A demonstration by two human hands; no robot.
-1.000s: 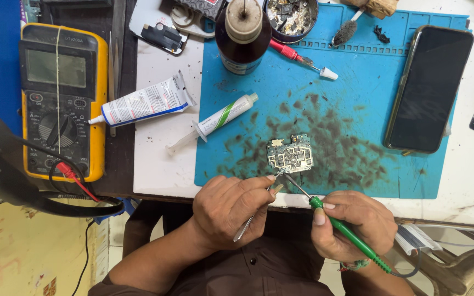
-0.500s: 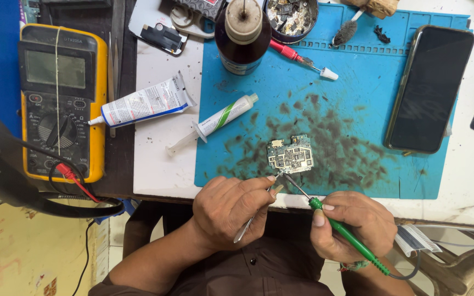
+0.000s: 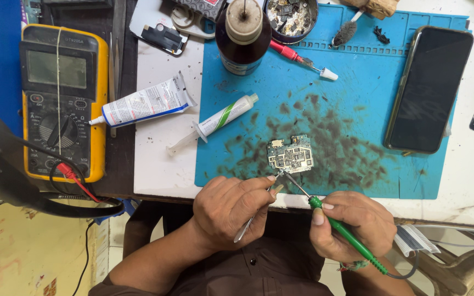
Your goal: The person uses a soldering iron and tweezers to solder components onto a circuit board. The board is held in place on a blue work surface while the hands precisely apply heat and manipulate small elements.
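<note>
Two hands work at the near edge of the blue mat (image 3: 357, 109). We see the left hand (image 3: 231, 205) closed around metal tweezers (image 3: 256, 216), their tips at the lower edge of the small circuit board (image 3: 290, 154) lying on the mat's stained patch. The right hand (image 3: 352, 225) grips a green-handled soldering iron (image 3: 346, 233), its thin tip touching the same board edge. A syringe (image 3: 215, 121) and a white tube (image 3: 146, 102) lie to the left, a dark phone (image 3: 429, 87) to the right
</note>
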